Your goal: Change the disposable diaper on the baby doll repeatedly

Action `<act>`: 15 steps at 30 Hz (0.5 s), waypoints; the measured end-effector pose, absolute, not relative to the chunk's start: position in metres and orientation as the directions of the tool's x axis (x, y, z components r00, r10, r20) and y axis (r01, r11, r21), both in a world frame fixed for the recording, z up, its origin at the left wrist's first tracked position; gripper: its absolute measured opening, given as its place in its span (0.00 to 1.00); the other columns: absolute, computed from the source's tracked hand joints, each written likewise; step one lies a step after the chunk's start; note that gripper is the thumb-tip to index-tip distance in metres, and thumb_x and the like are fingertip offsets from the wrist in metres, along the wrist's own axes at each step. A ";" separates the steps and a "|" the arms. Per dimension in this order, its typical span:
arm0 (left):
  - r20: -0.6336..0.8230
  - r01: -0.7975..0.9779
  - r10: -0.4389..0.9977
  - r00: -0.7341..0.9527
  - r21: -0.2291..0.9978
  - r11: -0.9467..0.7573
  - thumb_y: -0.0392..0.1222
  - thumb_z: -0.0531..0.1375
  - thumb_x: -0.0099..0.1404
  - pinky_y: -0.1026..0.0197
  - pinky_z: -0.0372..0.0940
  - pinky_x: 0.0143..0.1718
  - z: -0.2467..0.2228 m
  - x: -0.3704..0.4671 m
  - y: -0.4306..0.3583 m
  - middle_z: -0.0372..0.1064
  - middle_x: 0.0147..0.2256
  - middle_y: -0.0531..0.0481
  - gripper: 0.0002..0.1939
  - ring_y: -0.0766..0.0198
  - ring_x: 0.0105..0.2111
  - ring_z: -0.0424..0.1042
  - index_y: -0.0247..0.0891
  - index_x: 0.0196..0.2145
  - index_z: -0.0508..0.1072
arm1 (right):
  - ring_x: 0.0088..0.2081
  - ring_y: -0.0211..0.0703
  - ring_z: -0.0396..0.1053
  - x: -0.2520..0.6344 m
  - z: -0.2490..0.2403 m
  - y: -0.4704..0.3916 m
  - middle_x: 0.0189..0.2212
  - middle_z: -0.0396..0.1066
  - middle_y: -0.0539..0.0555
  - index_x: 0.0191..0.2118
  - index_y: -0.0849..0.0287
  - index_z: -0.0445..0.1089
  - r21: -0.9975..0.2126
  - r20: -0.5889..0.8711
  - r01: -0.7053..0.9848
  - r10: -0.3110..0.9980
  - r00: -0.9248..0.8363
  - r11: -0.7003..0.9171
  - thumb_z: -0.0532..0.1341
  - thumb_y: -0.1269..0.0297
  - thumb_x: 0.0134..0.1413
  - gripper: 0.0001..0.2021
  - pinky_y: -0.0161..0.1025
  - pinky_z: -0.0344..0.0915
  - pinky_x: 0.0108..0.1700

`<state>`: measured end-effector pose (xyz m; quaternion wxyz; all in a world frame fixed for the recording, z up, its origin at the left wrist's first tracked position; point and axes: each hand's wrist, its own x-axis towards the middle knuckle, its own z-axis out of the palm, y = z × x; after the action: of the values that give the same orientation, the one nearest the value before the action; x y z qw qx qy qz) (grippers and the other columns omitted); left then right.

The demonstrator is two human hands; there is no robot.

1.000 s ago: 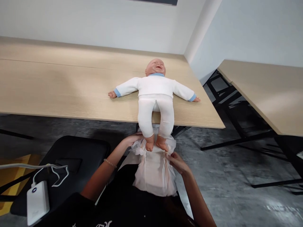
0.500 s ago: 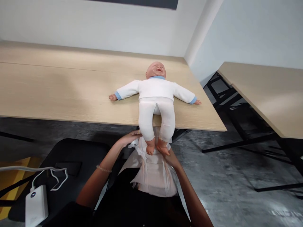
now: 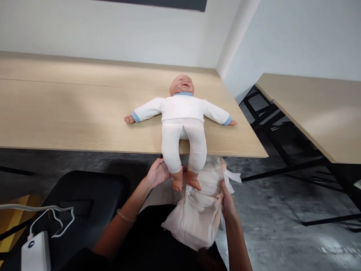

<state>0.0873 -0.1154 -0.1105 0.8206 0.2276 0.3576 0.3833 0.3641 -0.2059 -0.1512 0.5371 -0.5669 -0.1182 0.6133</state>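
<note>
While I watch from my end, the diaper [image 3: 199, 222] lies below the doll [image 3: 182, 108] and off to its right in view, long axis running outward past its feet [image 3: 193, 181], far end leaning right. My right hand [image 3: 228, 201] is nearer, clamped on the diaper's right edge, thumb on top, forearm almost straight outward. My left hand [image 3: 158, 174] slants in beside the doll's leg [image 3: 171, 146], fingertips partly hidden; I cannot tell whether they grip anything.

You've got a pale wall [image 3: 113, 35] up top, dark panel [image 3: 158, 3] at top ctr, wood-look table [image 3: 70, 113] L to ctr, 2nd table [image 3: 316, 109] at R, blk chair [image 3: 105, 190] lower L, grey floor [image 3: 267, 210] w/ glare lower R.
</note>
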 end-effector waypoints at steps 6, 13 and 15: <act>-0.152 -0.667 0.785 0.600 0.447 0.596 0.81 0.65 0.40 0.40 0.65 0.56 -0.108 0.126 -0.132 0.75 0.52 0.38 0.44 0.36 0.54 0.72 0.37 0.37 0.78 | 0.62 0.62 0.67 0.365 -0.131 -0.218 0.57 0.72 0.58 0.64 0.55 0.66 -0.668 -0.598 -0.650 0.782 0.177 -0.363 0.70 0.38 0.46 0.43 0.58 0.70 0.61; -0.226 -0.701 0.770 0.597 0.320 0.637 0.89 0.58 0.29 0.35 0.68 0.47 -0.074 0.153 -0.138 0.76 0.50 0.41 0.53 0.30 0.52 0.71 0.47 0.42 0.77 | 0.61 0.63 0.68 0.357 -0.119 -0.217 0.54 0.75 0.60 0.59 0.56 0.70 -0.680 -0.569 -0.602 0.819 0.074 -0.419 0.67 0.35 0.47 0.39 0.59 0.69 0.61; -0.224 -0.701 0.769 0.599 0.317 0.638 0.90 0.54 0.31 0.35 0.69 0.45 -0.057 0.154 -0.142 0.72 0.56 0.40 0.57 0.30 0.53 0.71 0.52 0.51 0.74 | 0.61 0.64 0.67 0.355 -0.118 -0.217 0.53 0.75 0.60 0.58 0.56 0.71 -0.684 -0.570 -0.582 0.820 0.051 -0.440 0.69 0.36 0.45 0.38 0.60 0.68 0.62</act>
<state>0.1535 -0.1415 -0.0565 0.8886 0.0983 0.1719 0.4137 0.3552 -0.2171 -0.1178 0.5162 -0.5090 -0.1171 0.6788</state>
